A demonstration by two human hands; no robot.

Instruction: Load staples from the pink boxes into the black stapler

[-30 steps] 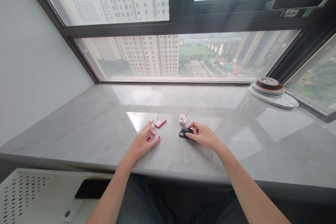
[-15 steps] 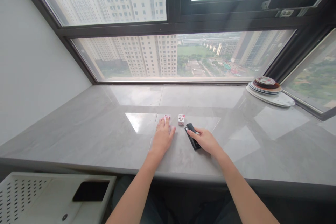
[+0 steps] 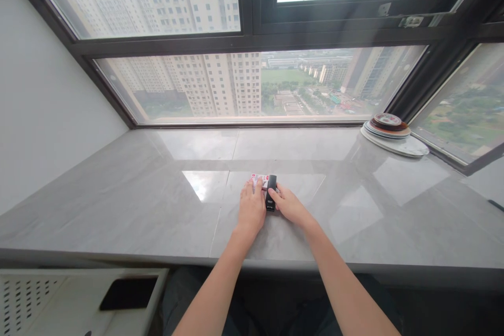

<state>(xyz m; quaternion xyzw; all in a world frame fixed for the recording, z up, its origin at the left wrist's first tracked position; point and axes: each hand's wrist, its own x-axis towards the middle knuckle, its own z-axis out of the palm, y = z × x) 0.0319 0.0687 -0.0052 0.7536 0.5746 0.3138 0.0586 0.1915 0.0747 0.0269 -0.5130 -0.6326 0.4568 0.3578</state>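
Note:
On the grey stone sill (image 3: 157, 194) my two hands meet side by side. My left hand (image 3: 252, 209) lies flat, fingers stretched forward, with its fingertips on small red-and-white boxes (image 3: 260, 179). The boxes are partly hidden under those fingers. Just to their right lies a small black stapler (image 3: 271, 193), pointing away from me and touching the boxes. My right hand (image 3: 290, 205) grips the stapler from the right with thumb and fingers.
A stack of plates (image 3: 389, 128) sits at the sill's far right corner by the window frame. A white perforated unit (image 3: 47, 299) with a black phone (image 3: 128, 293) on it stands below the sill at lower left. A white wall bounds the left side.
My left hand has slid right with the red box to the white box. My right hand has turned the stapler to point away and brought it left against the boxes.

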